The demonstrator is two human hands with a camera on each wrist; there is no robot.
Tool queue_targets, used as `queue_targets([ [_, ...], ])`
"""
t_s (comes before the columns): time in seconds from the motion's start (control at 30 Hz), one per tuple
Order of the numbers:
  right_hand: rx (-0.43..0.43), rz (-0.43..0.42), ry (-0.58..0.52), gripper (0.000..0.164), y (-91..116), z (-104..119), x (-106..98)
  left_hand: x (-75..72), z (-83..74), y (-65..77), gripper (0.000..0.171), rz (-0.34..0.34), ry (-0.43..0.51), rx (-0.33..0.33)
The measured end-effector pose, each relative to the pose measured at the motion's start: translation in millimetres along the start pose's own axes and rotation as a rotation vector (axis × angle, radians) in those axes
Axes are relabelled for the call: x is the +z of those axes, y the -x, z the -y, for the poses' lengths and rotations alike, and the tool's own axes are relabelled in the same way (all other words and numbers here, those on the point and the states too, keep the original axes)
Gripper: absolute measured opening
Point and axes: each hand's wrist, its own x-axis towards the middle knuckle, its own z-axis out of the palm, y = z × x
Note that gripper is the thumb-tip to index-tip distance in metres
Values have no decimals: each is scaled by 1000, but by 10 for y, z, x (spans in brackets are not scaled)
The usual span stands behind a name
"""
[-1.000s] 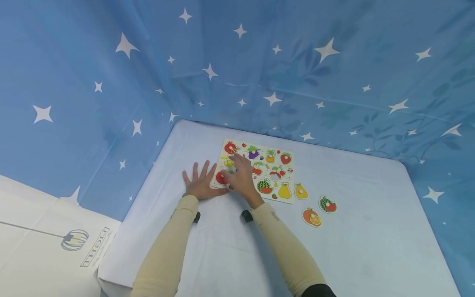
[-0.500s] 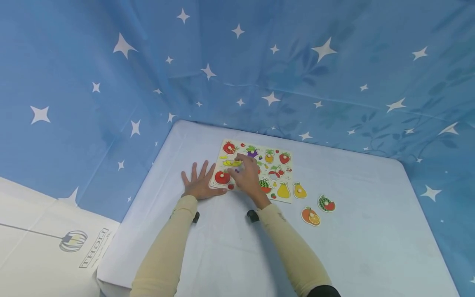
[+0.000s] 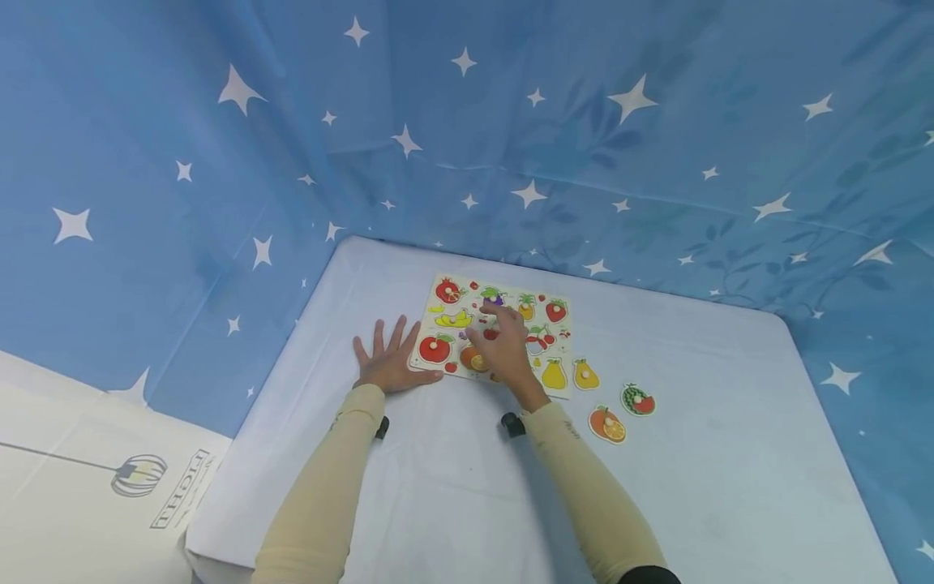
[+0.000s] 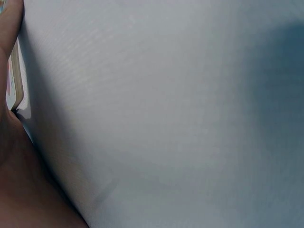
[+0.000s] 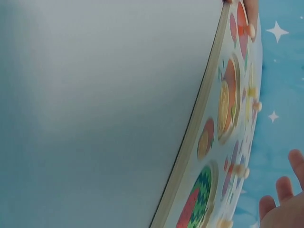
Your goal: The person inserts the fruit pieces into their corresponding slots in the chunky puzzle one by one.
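A wooden fruit puzzle board (image 3: 563,392) lies on the white table. My left hand (image 3: 392,367) rests flat beside its left edge, fingers spread and thumb along the near left corner. Over the middle of the board hovers my right hand (image 3: 509,350), fingers loosely bent with nothing between them; it hides some of the pictures. The apple piece (image 3: 434,349) and the banana piece (image 3: 454,319) sit in the board. Without knobs are the printed orange recess (image 5: 227,102), the watermelon recess (image 5: 197,199) and the pear recess (image 3: 554,375).
Right of the board lie three loose knobbed pieces: a pear (image 3: 586,375), a watermelon (image 3: 638,399) and an orange (image 3: 607,424). A blue star-patterned curtain (image 3: 438,105) hangs behind the table. At the left stands a white printed panel (image 3: 80,503).
My right hand has moved rightward across the board from the apple piece, uncovering the apple, bananas and orange recess. My left hand stays in place.
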Motion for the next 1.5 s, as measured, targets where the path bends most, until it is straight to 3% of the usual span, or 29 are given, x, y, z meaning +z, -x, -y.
queue_targets([
  [0.17, -22, -13, 25, 58, 3, -94, -123, 4, 0, 0, 118, 2, 5, 8],
  [0.33, 11, -12, 32, 72, 18, -154, -248, 2, 33, 21, 117, -1, 15, 18],
  [0.57, 36, 23, -46, 89, 65, -184, -427, -13, 42, 55, 118, -4, 43, 22],
  [0.97, 40, 24, -61, 80, 132, -338, -703, 51, 88, -5, 118, 2, 36, 27],
  [1.23, 141, 5, -18, 79, 212, -330, -892, 23, 62, 9, 120, 9, 43, 22],
  [1.5, 250, -14, 15, 80, 277, -379, -1003, -101, -43, 76, 118, 29, 43, 7],
])
